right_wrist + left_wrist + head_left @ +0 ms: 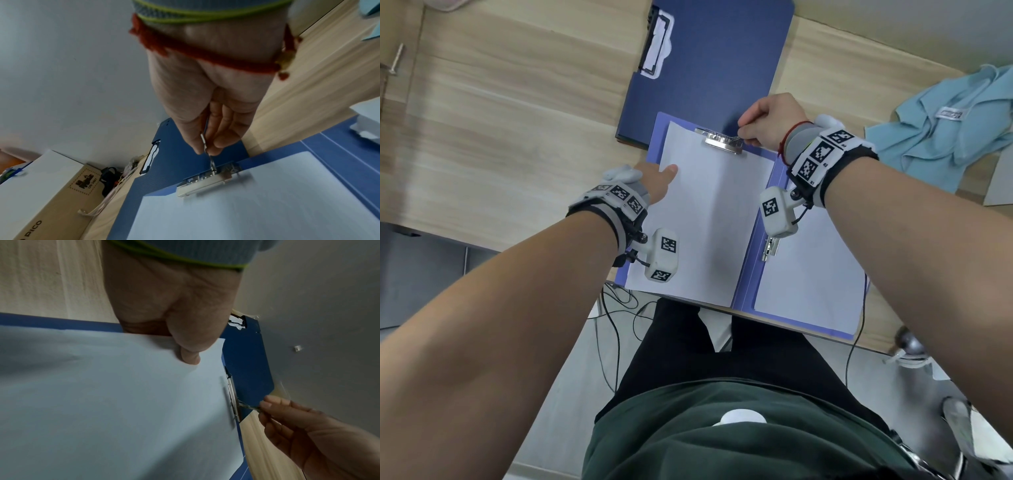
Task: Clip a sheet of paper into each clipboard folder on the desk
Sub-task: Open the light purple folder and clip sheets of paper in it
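An open light-blue clipboard folder (748, 274) lies at the desk's front edge. A white sheet (709, 219) covers its left panel, its top edge at the metal clip (724, 143). My right hand (745, 136) pinches the clip's wire lever (210, 160) between thumb and fingers, with the clip (203, 183) just below them. My left hand (669, 170) holds the sheet's upper left edge, thumb (189, 356) on top and the fingers hidden beneath. A second sheet (811, 274) lies on the right panel. A dark blue closed folder (709, 68) sits behind.
A light-blue cloth (945, 137) lies on the desk at the right. A cardboard box (41, 194) stands at the back left beside the dark folder. Cables (619, 308) hang below the desk edge, by my legs.
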`<state>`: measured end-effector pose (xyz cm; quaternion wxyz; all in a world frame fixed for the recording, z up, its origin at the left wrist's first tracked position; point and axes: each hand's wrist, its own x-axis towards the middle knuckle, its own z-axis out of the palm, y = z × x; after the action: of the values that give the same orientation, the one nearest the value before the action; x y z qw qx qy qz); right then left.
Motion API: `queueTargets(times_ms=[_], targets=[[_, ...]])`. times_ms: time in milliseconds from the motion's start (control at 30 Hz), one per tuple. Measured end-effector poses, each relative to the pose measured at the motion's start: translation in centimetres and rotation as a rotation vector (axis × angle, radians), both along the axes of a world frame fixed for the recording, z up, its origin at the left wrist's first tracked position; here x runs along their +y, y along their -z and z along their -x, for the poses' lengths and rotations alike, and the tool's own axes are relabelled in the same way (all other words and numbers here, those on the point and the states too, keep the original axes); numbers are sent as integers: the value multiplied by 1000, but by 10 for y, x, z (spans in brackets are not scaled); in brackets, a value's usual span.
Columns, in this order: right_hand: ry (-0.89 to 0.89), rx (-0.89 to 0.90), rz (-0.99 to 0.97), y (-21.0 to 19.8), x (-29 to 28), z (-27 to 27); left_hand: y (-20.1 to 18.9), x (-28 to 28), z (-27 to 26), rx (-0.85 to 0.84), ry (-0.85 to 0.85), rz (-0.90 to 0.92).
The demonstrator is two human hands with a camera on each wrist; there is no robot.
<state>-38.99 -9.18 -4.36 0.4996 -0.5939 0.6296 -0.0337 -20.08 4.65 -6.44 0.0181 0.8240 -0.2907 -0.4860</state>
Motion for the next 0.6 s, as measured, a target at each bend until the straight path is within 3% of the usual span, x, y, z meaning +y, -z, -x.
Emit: queueTargets(times_ms=[300, 600], targets=[[-92, -75, 11, -5, 1, -28, 5, -3, -2, 20, 14, -10], [-189, 82, 71, 6, -9, -45, 7, -6, -2, 18, 38, -19]])
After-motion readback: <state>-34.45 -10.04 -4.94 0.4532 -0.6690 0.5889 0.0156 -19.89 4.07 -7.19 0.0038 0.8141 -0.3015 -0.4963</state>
